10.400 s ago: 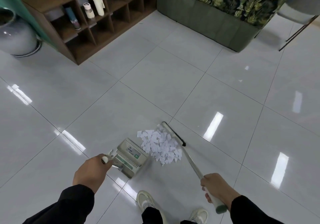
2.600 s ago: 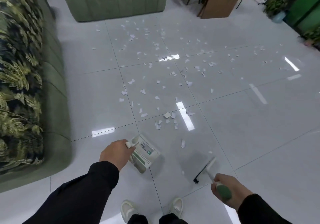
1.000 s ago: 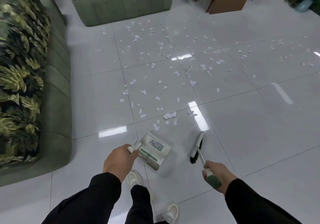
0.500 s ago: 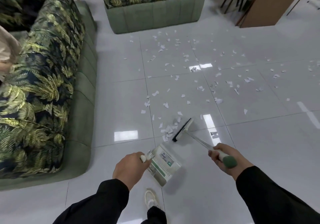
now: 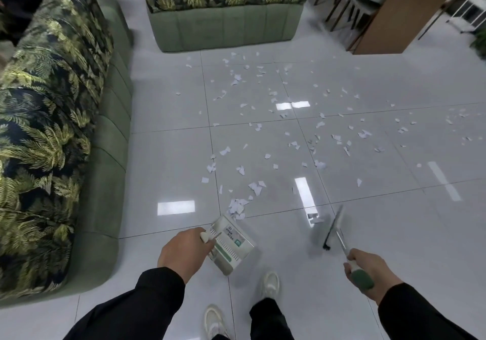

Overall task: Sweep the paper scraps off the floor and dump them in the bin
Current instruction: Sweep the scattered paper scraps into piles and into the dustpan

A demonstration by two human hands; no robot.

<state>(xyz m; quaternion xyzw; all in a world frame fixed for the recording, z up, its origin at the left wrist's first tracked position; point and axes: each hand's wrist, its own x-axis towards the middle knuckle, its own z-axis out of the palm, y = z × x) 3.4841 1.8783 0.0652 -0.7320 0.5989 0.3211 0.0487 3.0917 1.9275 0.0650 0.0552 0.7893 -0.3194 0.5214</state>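
The left hand (image 5: 184, 251) grips the dustpan (image 5: 232, 245) handle, pan near a small scrap pile (image 5: 236, 207). The right hand (image 5: 368, 274) grips the broom (image 5: 332, 230), head right of the pan. More scraps (image 5: 318, 139) lie farther out on the floor (image 5: 171, 155).

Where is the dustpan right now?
Low centre of the head view: the dustpan is held by the left hand, its mouth beside a small scrap pile.

White paper scraps (image 5: 289, 118) lie strewn over my pale tiled floor, thin far out, with a small clump (image 5: 236, 207) just beyond my dustpan (image 5: 231, 245); the dustpan is pale grey-green with a label on top, tilted, mouth toward that clump; my broom (image 5: 332, 230), blurred, has a slim metal shaft, green grip and dark bristles, and is off to the right, apart from the scraps.
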